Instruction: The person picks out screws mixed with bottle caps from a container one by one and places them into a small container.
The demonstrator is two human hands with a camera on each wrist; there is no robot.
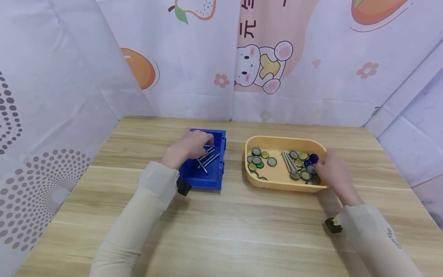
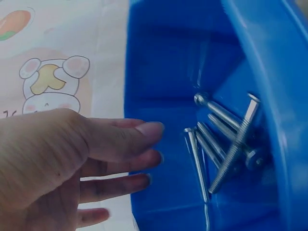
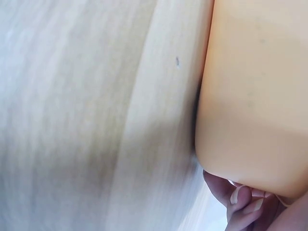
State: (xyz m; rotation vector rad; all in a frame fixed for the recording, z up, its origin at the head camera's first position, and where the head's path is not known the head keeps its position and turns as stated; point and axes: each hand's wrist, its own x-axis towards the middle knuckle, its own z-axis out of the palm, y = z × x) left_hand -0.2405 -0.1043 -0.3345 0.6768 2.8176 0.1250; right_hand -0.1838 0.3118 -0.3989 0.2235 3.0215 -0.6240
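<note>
My left hand is over a blue plastic bin, fingers loosely bent and holding nothing. In the left wrist view, that hand is just beside several long silver bolts that lie crossed in the bin. At the right, my right hand grips the end of a light orange tray; part of its rim is hidden by the hand. The right wrist view shows curled fingers at the tray's corner. Inside the tray are metal bolts and several bottle caps.
Blue round pieces lie among the caps at the tray's right end. Both containers stand on a wood-grain table, with a strip of tabletop between them. A printed curtain hangs behind the table's far edge.
</note>
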